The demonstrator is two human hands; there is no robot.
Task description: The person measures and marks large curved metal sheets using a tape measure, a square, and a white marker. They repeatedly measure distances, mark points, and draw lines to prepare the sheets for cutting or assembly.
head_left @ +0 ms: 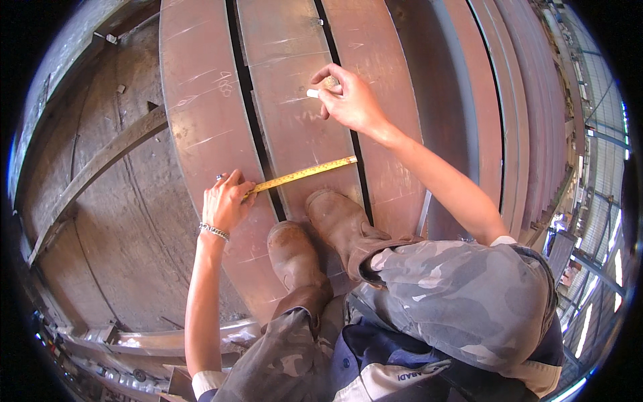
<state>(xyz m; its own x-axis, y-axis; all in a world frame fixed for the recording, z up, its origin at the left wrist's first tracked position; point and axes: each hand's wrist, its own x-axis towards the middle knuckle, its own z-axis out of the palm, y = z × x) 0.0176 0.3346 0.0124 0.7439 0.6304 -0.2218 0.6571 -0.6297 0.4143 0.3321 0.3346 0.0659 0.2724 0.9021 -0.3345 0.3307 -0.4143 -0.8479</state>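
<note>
Two hands work on the middle steel plate (295, 127). The left hand (226, 201) pinches one end of the yellow tape measure (305, 173), fingers pressed together on it at the plate's left edge, while the tape lies across to the right edge. The right hand (349, 100) grips a piece of white chalk (313, 93) further up the plate, tip touching steel. Marking well probably needs the tape flat, taut and square across, and the chalk line short and thin. Both boots (321, 231) rest just below the tape.

open: steel plate (295, 127) | blocked: tape measure (305, 173), boots (335, 221)
</note>
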